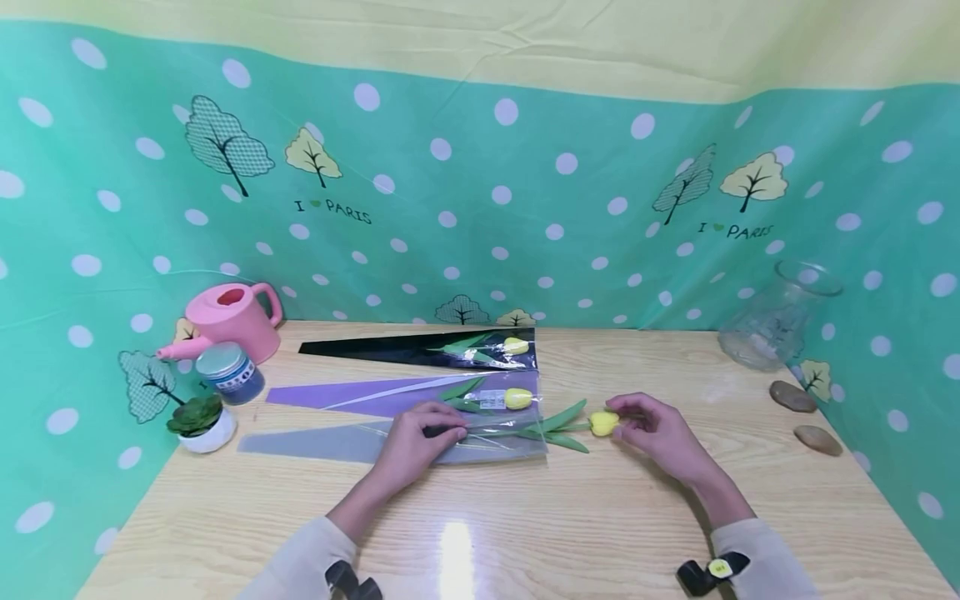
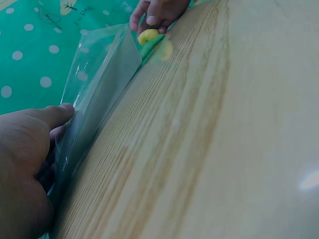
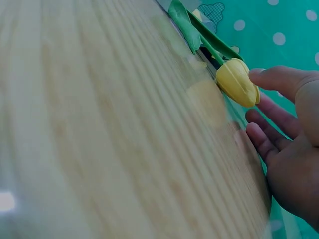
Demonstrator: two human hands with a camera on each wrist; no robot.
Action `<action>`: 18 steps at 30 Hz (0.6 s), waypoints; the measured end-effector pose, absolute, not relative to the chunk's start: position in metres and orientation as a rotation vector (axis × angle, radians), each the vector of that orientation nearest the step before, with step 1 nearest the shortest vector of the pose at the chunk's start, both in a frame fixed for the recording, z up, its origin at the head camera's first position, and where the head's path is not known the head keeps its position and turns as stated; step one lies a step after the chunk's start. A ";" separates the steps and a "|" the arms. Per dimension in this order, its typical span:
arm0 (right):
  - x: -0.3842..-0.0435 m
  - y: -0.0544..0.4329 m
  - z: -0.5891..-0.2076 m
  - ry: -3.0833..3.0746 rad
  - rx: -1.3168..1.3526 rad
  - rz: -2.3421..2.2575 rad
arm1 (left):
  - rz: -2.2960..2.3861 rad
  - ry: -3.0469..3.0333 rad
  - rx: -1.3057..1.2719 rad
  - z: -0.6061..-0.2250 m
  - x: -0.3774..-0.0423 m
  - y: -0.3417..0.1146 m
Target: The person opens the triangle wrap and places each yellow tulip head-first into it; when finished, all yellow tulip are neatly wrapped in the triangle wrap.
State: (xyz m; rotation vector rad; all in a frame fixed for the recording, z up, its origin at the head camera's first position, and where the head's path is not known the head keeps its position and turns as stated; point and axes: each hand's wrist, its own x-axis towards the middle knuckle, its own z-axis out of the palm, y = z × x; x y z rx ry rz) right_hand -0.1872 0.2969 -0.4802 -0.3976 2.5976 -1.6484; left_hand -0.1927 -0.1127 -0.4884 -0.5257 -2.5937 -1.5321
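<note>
A yellow tulip [image 1: 603, 423] with green leaves lies partly inside a grey, clear-fronted flower sleeve [image 1: 315, 443]. Its bloom and leaf tips stick out past the sleeve's right end. My right hand [image 1: 660, 435] pinches the bloom between thumb and fingers, low over the wood. With thumb and fingers, my left hand [image 1: 416, 442] grips the upper edge of the grey sleeve near its middle. In the left wrist view the sleeve's clear film [image 2: 99, 64] stands raised from the table, beyond the left thumb. The right wrist view shows the thumb against the tulip bloom [image 3: 237, 82].
Behind the grey sleeve lie a purple sleeve [image 1: 300, 396] and a black sleeve [image 1: 352, 350], each with a yellow tulip inside. A pink watering can [image 1: 236, 321], blue jar [image 1: 231, 375] and potted succulent [image 1: 206, 429] stand left. A glass vase [image 1: 765, 329] and two stones [image 1: 817, 439] are right.
</note>
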 end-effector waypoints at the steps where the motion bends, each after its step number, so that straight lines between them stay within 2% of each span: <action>1: -0.187 0.297 -0.480 2.606 -0.396 -1.632 | -1.532 -2.594 -0.528 -0.489 -0.193 -0.112; 18: -0.182 0.291 -0.482 2.745 -0.429 -1.465 | -1.514 -2.608 -0.523 -0.489 -0.193 -0.111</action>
